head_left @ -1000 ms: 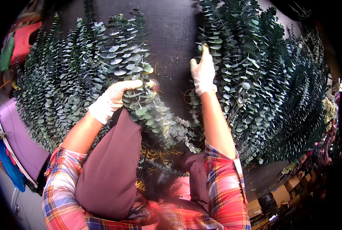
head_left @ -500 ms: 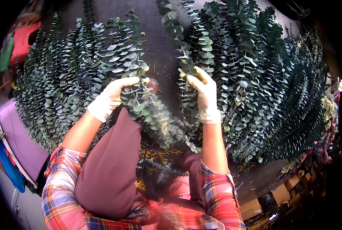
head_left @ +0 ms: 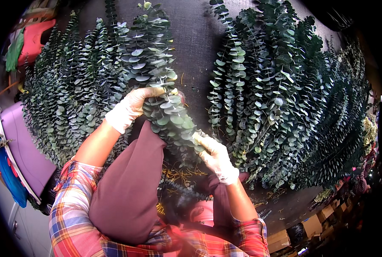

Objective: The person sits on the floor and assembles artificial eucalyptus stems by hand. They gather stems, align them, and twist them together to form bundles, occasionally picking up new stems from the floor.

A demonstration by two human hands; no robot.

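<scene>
Right hand (head_left: 216, 156), brought down from the right-hand heap (head_left: 285, 98), now gripping the lower end of the eucalyptus bunch (head_left: 161, 85); left hand (head_left: 133, 107) clasping its middle; gathering on dark tabletop (head_left: 195, 43).

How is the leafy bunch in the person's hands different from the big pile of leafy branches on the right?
The bunch is small and narrow; the pile on the right is wide and spread over the dark table. The bunch is gripped by the left hand and right hand, both gloved; the pile lies untouched. The bunch's leaves look paler green, the pile's darker. Both are stems lined with small round leaves.
</scene>
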